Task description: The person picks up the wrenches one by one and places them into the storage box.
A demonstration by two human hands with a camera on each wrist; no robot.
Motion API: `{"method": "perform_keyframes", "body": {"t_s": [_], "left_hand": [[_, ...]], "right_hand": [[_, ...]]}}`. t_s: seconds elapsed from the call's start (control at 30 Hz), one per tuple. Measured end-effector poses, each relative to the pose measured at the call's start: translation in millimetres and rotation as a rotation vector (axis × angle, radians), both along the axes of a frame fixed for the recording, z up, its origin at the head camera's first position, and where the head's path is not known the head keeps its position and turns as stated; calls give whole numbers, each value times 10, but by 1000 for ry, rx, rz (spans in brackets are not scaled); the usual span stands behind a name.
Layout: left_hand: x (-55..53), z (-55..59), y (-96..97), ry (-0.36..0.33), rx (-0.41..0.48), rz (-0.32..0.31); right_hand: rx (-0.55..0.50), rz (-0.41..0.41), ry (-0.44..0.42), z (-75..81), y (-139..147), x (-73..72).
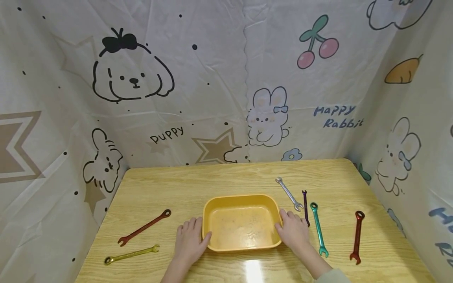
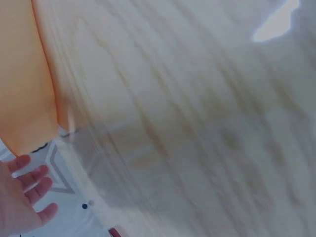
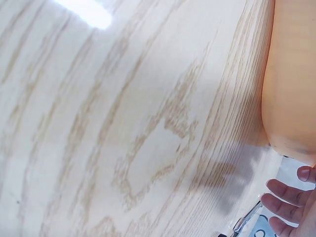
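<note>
A yellow plastic basin [image 1: 242, 223] with rounded corners stands on the wooden table, its opening facing up. My left hand [image 1: 190, 240] holds its left side, thumb over the rim and fingers along the outside. On the opposite side my right hand [image 1: 294, 231] grips the wall the same way, with its thumb at the inner edge. Part of the basin's outer wall [image 2: 24, 74] fills the left edge of the left wrist view, above the spread fingers. In the right wrist view the basin wall [image 3: 291, 74] appears at the right, over the fingers.
Left of the basin lie a red wrench [image 1: 144, 228] and a yellow wrench [image 1: 131, 255]. To the right are a silver wrench [image 1: 288, 193], a purple wrench [image 1: 306, 206], a green wrench [image 1: 319, 230] and another red wrench [image 1: 358, 237]. A printed curtain [image 1: 212, 98] surrounds the table.
</note>
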State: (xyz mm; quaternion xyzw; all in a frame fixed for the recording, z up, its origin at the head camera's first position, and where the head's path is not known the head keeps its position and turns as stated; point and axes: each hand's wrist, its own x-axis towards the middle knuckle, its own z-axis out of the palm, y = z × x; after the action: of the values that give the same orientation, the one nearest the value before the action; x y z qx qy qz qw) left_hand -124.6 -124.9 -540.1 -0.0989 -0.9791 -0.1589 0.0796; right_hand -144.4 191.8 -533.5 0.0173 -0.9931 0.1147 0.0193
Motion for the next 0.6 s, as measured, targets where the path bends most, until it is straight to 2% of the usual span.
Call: {"method": "perform_keyframes", "body": {"t_s": [0.43,0.6], "left_hand": [[42,-85,-345,127,73,-52],[75,-136,-516,175,102,-50]], "right_hand": [[-10,1,-8,6,2,0],[-11,0,-4,3,0,-2]]}}
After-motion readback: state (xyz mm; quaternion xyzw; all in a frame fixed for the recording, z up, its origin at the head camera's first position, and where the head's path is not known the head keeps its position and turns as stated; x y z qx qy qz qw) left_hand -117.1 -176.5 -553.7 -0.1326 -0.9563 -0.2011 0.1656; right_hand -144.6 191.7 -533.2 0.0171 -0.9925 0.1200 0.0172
